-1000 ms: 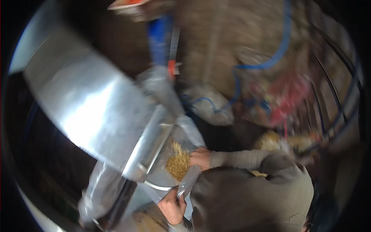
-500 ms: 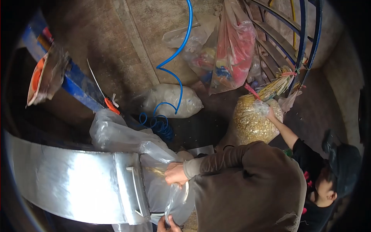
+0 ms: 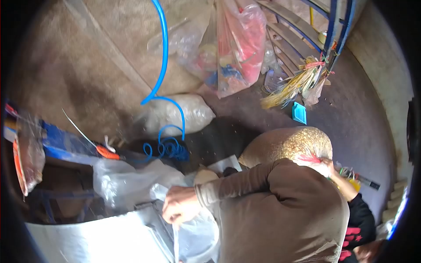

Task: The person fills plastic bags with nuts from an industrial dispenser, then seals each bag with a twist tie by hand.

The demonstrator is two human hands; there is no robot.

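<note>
Down by the metal chute, the person's left hand is curled shut on the upper edge of a clear plastic bag, fingers folded over bunched film. The bag hangs straight below that grip, just beside the chute's end, and I would judge it is held there so its mouth stays up against the outlet. The right hand is out of view, so nothing can be said of it. The bag itself is thin and cloudy, creased where it is gathered and slack lower down; what lies inside cannot be made out. More crumpled clear plastic bulges just above and to the left of the grip. Behind the brown sleeve, well off to the right, another person's hand rests on the tied top of a full sack of golden grain. A coiled blue hose lies on the floor beyond.
</note>
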